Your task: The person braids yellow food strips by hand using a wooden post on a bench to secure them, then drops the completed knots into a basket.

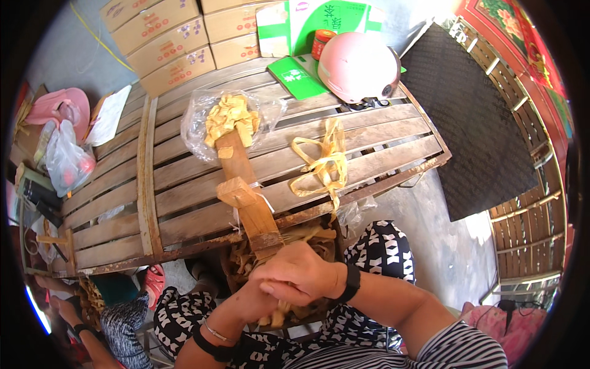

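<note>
My right hand (300, 272) is closed, its knuckles upward, just past the near end of a long wooden board (261, 226). Whatever lies inside its fingers is hidden. Close against it, on the lower left, is my left hand (253, 302), its fingers mostly covered by the right one. The board juts from the slatted table toward me, with a wooden block (238, 192) across it and white string around it. Below both hands, a box holds many pale yellow-brown strips (316, 238). At the board's far end, folded yellow pieces (230, 120) are heaped on a clear plastic bag (192, 126).
On the slatted table (190, 203) lie a yellow plastic ribbon (322, 163), a pink helmet (357, 66), a green carton piece (299, 78) and a red can (322, 43). Stacked cardboard boxes (175, 46) stand behind. At lower left, another person's arm (70, 317) shows.
</note>
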The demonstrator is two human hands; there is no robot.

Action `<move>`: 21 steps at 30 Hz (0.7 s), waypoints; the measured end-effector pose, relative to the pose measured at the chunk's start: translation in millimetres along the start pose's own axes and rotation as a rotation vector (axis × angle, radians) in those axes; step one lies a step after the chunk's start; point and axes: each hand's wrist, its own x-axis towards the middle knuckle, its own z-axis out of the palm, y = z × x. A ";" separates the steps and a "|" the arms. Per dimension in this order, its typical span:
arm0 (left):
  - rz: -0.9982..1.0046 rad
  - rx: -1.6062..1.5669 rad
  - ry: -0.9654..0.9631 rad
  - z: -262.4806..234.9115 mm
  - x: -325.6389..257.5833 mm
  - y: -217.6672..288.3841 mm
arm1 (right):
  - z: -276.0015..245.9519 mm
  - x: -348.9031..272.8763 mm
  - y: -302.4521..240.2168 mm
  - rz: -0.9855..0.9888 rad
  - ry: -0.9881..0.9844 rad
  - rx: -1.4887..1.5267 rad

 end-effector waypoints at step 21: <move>0.549 1.022 0.615 -31.2 -8.1 15.6 | 28.6 3.4 -16.4 1.230 0.328 1.083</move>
